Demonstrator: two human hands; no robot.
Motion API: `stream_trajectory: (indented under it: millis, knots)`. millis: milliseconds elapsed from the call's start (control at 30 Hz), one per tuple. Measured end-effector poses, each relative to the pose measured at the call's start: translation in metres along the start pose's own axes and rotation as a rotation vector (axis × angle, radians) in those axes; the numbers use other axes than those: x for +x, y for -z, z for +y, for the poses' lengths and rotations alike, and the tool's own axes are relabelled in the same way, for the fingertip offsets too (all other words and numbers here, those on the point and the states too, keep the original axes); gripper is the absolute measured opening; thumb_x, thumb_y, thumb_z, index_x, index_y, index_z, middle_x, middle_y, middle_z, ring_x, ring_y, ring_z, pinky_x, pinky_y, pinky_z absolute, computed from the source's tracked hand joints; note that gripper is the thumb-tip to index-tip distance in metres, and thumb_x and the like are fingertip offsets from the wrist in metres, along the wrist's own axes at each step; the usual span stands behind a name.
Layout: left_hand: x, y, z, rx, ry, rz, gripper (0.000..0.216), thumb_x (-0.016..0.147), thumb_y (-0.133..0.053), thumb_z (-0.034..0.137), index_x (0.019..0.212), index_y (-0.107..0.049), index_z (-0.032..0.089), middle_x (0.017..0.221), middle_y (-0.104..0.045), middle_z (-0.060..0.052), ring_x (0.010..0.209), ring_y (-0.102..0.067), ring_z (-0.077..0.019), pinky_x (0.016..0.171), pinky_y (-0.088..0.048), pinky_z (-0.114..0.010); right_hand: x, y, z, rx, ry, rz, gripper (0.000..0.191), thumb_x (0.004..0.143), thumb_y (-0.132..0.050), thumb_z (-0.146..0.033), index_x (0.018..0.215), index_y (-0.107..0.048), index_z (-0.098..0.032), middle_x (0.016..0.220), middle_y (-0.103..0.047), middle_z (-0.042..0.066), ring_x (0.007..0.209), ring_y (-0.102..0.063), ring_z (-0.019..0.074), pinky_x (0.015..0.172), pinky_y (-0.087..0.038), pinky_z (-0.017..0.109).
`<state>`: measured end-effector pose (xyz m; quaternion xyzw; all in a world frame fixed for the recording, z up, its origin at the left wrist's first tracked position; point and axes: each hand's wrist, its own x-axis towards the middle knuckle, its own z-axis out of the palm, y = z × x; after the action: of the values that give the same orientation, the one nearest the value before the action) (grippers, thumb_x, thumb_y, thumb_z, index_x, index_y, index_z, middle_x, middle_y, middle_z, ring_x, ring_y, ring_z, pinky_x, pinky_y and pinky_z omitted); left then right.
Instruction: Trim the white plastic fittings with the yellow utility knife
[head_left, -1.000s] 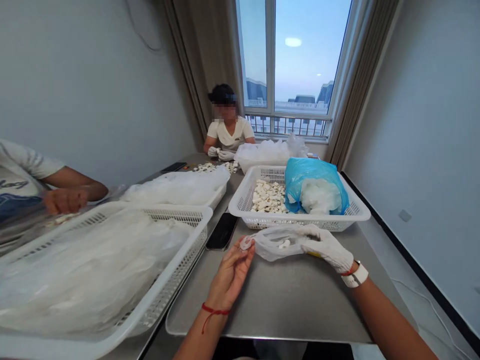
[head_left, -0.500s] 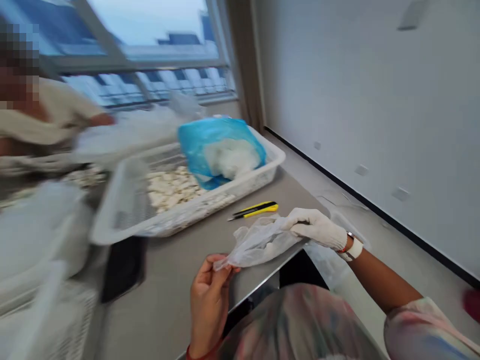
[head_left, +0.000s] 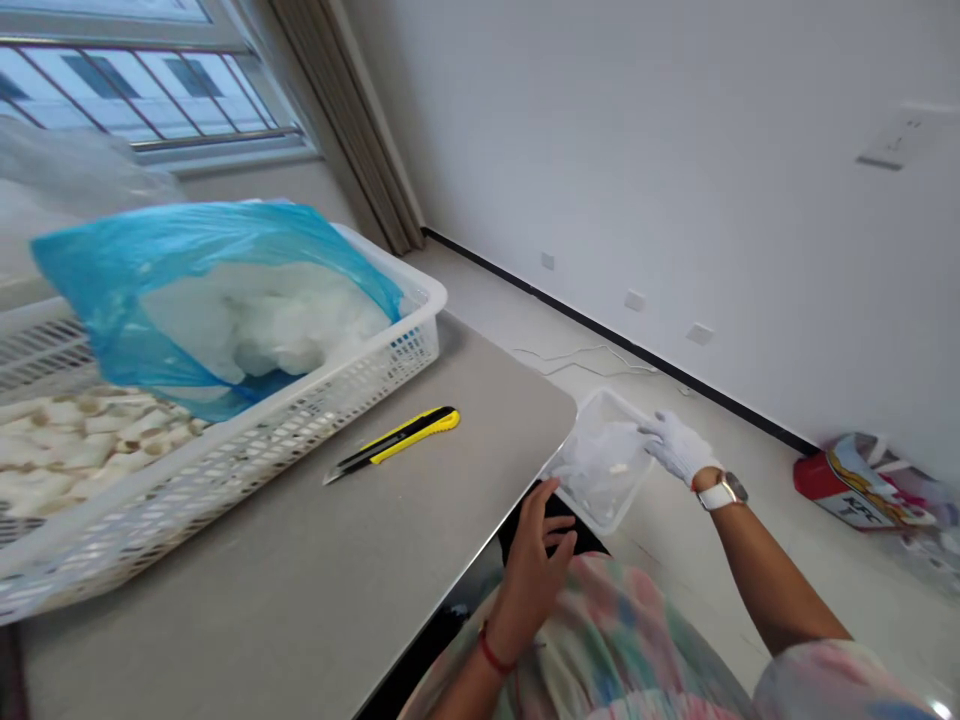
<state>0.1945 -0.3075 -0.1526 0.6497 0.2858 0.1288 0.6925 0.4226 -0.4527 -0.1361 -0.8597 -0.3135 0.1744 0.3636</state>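
My left hand (head_left: 536,555) is bare, with a red cord at the wrist. It hovers at the table's edge, fingers apart and holding nothing. My right hand (head_left: 679,450), in a white knit glove, reaches down past the table corner with fingers spread. Below and beside it, a white bin (head_left: 611,522) on the floor contains crumpled clear plastic (head_left: 596,455) and a small pale piece. A yellow and black utility knife (head_left: 397,440) lies on the grey table (head_left: 315,570) with its blade out.
A white slotted basket (head_left: 300,445) on the table contains many short pale pieces (head_left: 82,435) and a blue plastic bag (head_left: 150,250) with white material in it. A red KFC bucket (head_left: 855,490) stands on the floor at right. Cables (head_left: 592,355) lie near the wall.
The view has swung right and down. Both hands have let go of the clear plastic bag. My right hand has moved off the table to the bin, where crumpled plastic now shows.
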Motion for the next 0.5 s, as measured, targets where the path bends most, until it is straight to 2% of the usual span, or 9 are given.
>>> stream_trajectory:
  millis: [33, 100, 200, 267, 367, 433, 500]
  knots:
    - [-0.004, 0.003, -0.001, 0.011, 0.000, -0.002, 0.053, 0.075, -0.057, 0.013, 0.126, -0.051, 0.024, 0.139, -0.044, -0.012, 0.092, -0.066, -0.0169, 0.078, -0.056, -0.033, 0.001, 0.000, 0.000, -0.028, 0.000, 0.020, 0.029, 0.093, -0.055, -0.035, 0.119, -0.058, -0.022, 0.124, -0.058, 0.008, 0.103, -0.060, 0.0197, 0.087, -0.052, 0.039]
    - [-0.017, 0.010, -0.004, 0.040, -0.006, 0.000, 0.045, 0.075, -0.056, 0.012, 0.118, -0.058, 0.024, 0.136, -0.048, -0.011, 0.087, -0.065, -0.0159, 0.077, -0.055, -0.033, 0.005, -0.005, -0.005, -0.072, 0.040, 0.042, 0.030, 0.092, -0.057, -0.035, 0.120, -0.058, -0.022, 0.124, -0.058, 0.008, 0.105, -0.059, 0.0203, 0.087, -0.051, 0.039]
    - [-0.037, 0.018, -0.009, 0.105, -0.043, 0.002, 0.037, 0.073, -0.059, 0.010, 0.107, -0.065, 0.024, 0.122, -0.059, -0.009, 0.085, -0.064, -0.0164, 0.080, -0.054, -0.032, 0.019, -0.020, -0.013, -0.113, 0.177, 0.027, 0.024, 0.088, -0.055, -0.038, 0.108, -0.066, -0.031, 0.125, -0.058, 0.006, 0.102, -0.061, 0.0231, 0.081, -0.053, 0.038]
    - [-0.044, 0.025, -0.010, 0.114, -0.088, -0.053, 0.030, 0.073, -0.066, 0.016, 0.102, -0.068, 0.024, 0.110, -0.063, -0.008, 0.086, -0.065, -0.0179, 0.079, -0.053, -0.031, 0.039, -0.033, -0.017, -0.142, 0.284, 0.017, 0.030, 0.086, -0.050, -0.040, 0.106, -0.067, -0.026, 0.122, -0.060, 0.009, 0.099, -0.063, 0.0281, 0.081, -0.052, 0.045]
    - [-0.049, 0.044, 0.001, 0.083, -0.193, -0.121, 0.027, 0.077, -0.067, 0.026, 0.104, -0.069, 0.023, 0.111, -0.063, -0.010, 0.081, -0.066, -0.0163, 0.076, -0.053, -0.028, 0.080, -0.052, -0.032, -0.231, 0.506, 0.057, 0.036, 0.083, -0.042, -0.040, 0.102, -0.068, -0.024, 0.121, -0.060, 0.011, 0.108, -0.061, 0.0287, 0.090, -0.050, 0.044]
    - [-0.055, 0.061, 0.017, 0.140, -0.264, 0.007, 0.026, 0.080, -0.062, 0.023, 0.106, -0.068, 0.022, 0.109, -0.064, -0.010, 0.079, -0.065, -0.0153, 0.074, -0.053, -0.026, 0.102, -0.061, -0.058, -0.270, 0.625, 0.064, 0.038, 0.082, -0.042, -0.044, 0.096, -0.070, -0.022, 0.113, -0.063, 0.013, 0.108, -0.060, 0.0314, 0.095, -0.047, 0.047]
    - [-0.065, 0.081, 0.039, 0.264, -0.316, 0.248, 0.027, 0.078, -0.059, 0.013, 0.102, -0.069, 0.021, 0.101, -0.067, -0.008, 0.075, -0.064, -0.0147, 0.071, -0.051, -0.024, 0.110, -0.068, -0.096, -0.288, 0.692, 0.120, 0.037, 0.082, -0.047, -0.044, 0.103, -0.068, -0.023, 0.120, -0.060, 0.014, 0.111, -0.058, 0.0327, 0.098, -0.045, 0.048]
